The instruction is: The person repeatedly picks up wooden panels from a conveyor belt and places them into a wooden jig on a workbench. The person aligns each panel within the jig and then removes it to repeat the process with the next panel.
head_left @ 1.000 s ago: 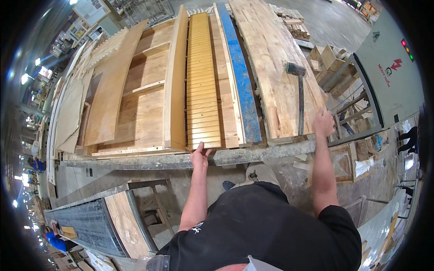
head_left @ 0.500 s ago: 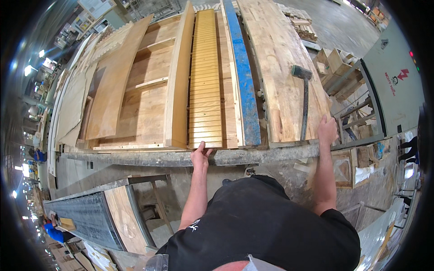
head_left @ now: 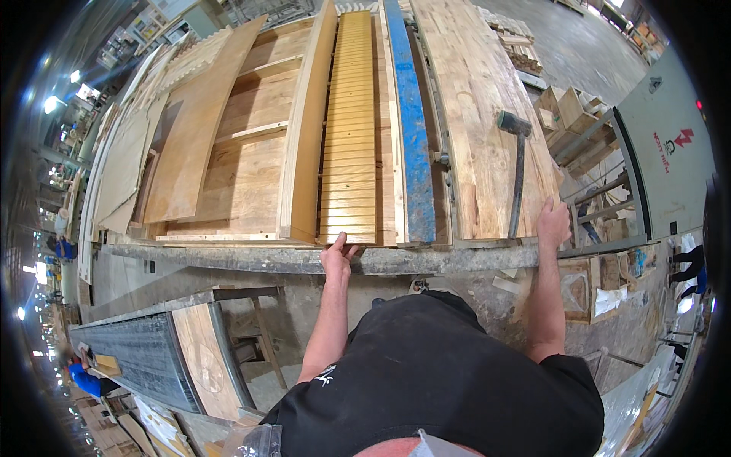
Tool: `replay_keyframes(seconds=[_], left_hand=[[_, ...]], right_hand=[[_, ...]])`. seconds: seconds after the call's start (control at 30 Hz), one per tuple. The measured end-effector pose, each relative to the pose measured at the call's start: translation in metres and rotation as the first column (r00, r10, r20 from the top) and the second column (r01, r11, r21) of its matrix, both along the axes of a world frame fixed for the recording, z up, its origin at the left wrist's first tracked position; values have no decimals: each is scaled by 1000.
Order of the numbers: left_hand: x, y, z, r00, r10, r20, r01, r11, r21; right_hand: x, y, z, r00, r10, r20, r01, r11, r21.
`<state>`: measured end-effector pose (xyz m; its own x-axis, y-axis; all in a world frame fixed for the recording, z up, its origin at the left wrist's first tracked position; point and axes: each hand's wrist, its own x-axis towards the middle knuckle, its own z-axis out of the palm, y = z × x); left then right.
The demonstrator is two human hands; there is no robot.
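Head view looks down on a slatted yellow wooden panel (head_left: 349, 129) that lies lengthwise on a raised work surface, between a tall board set on edge (head_left: 308, 129) to its left and a long blue strip (head_left: 407, 122) to its right. The panel's near end sits at the grey front edge of the surface (head_left: 266, 257). The left hand (head_left: 337, 255) is at that end, fingers curled over the panel's end edge and gripping it, thumb out to the side. The right hand (head_left: 552, 222) lies well apart, on the near end of a wide pale plank (head_left: 476, 107), fingers bent over its edge; whether it clamps the plank or only presses on it I cannot tell. A sledgehammer (head_left: 518, 171) lies on that plank just beside the right hand, head away from the person, handle end near the fingers, not held.

The work in hand looks like shifting the slatted panel along its length. To do it well, the pull should run straight along the channel between the upright board and the blue strip, so the slats do not catch on either. The braced right hand gives steadiness; keeping it clear of the hammer handle avoids knocking it off the edge.

To the left, more plywood sheets (head_left: 198, 129) lean in a stack.
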<state>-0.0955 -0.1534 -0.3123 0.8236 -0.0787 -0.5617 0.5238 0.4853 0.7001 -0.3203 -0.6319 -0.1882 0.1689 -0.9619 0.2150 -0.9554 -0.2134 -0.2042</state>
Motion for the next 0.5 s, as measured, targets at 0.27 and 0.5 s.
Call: replay_keyframes(seconds=[0.27, 0.5], left_hand=[[-1, -2, 0, 1000, -12, 22, 12, 1000, -15], [3, 3, -10, 1000, -8, 6, 8, 1000, -7]], right_hand=[[-3, -3, -2, 1000, 5, 4, -5, 1000, 0], [-2, -1, -1, 999, 9, 38, -9, 1000, -5]])
